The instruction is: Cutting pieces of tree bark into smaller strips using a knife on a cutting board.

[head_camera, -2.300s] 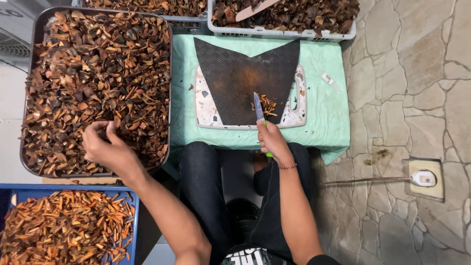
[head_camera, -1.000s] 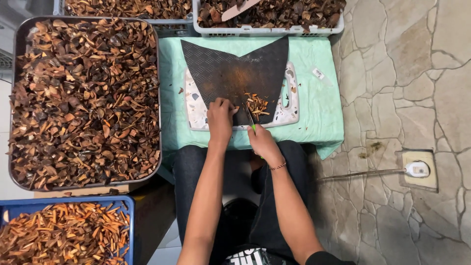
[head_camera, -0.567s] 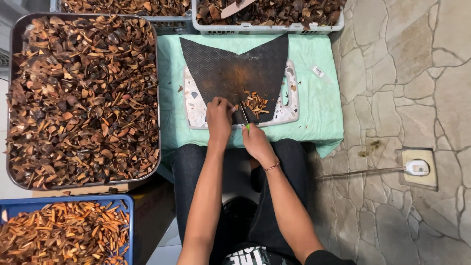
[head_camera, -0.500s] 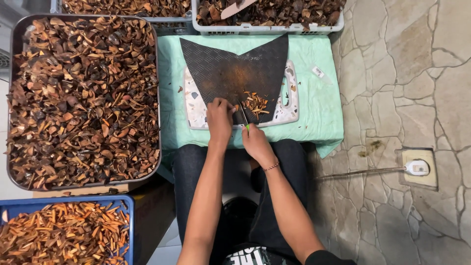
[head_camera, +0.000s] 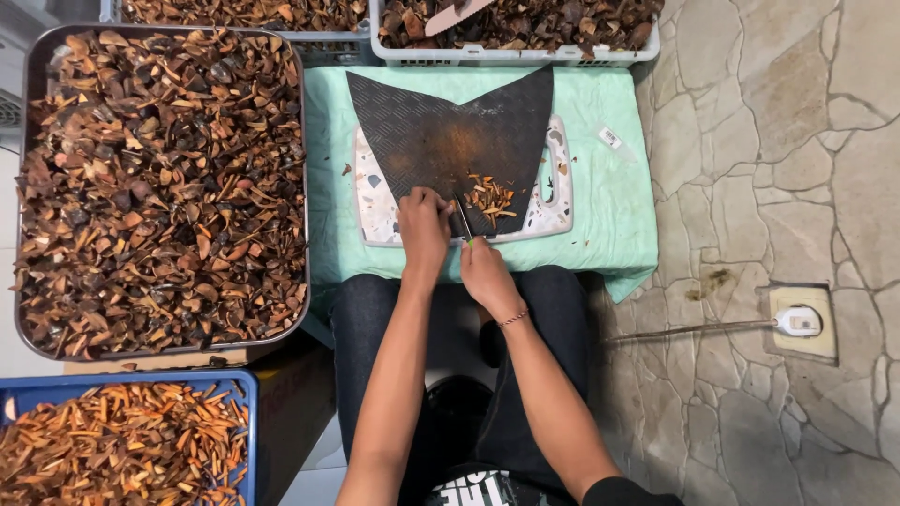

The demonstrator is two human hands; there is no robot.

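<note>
Left hand point(head_camera: 424, 228) pins a husk piece flat on the mat point(head_camera: 450, 141), fingers curled; right hand point(head_camera: 485, 272) fist-grips the knife point(head_camera: 463, 223), blade just beside, chips point(head_camera: 489, 197) past it.

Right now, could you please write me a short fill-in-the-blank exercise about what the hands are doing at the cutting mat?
1. The right hand holds a ____ over the dark mat.
2. The left hand presses down on the ____ mat.
3. The blue crate holds ____ strips.
4. The big metal tray lies to the person's ____.

Missing words: knife; dark; orange; left
</note>
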